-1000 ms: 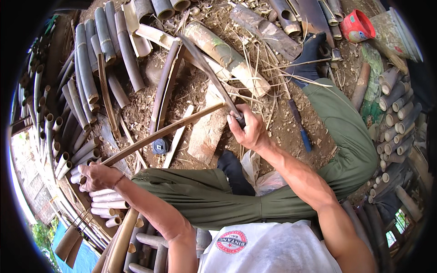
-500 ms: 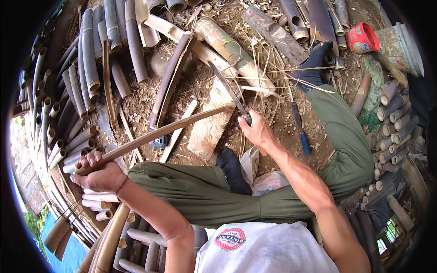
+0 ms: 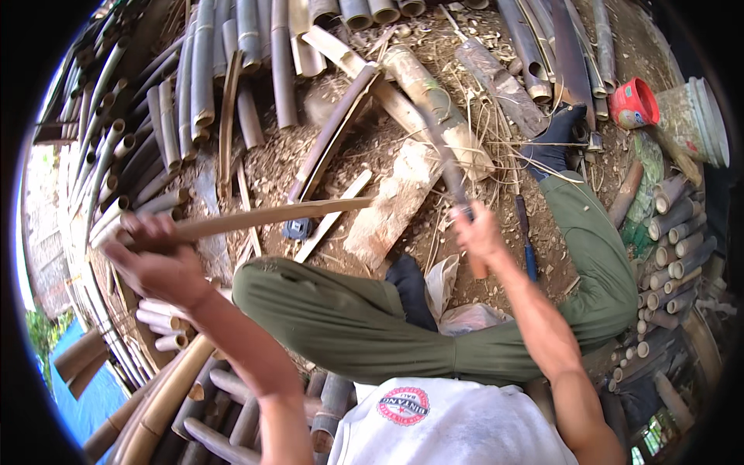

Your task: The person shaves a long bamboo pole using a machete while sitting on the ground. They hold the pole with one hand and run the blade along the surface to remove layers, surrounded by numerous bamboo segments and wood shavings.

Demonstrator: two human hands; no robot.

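My left hand (image 3: pixel 159 267), blurred by motion, is wrapped round one end of a split bamboo strip (image 3: pixel 283 215). The strip points to the right over the ground, its free end near a pale wooden slab (image 3: pixel 391 208). In my right hand (image 3: pixel 482 236) is a knife (image 3: pixel 443 155) with a long, dark, slightly blurred blade that reaches up and away. Its wooden handle sticks out below my fist. Blade and strip are apart. Beyond the slab, a thick bamboo log (image 3: pixel 434 101) lies with a split bamboo length (image 3: pixel 333 132) to its left.
A tape measure (image 3: pixel 297 229) lies near my bent left leg. By my right leg is a blue-handled tool (image 3: pixel 528 244). Bamboo poles (image 3: pixel 203 70) fill the left and far side, with more stacked at right (image 3: pixel 674 225). A red container (image 3: pixel 637 105) and white bucket (image 3: pixel 694 124) stand far right.
My right hand and the knife have moved right and nearer me, away from the strip. My left hand has lifted slightly, still holding the strip. The whole view has shifted.
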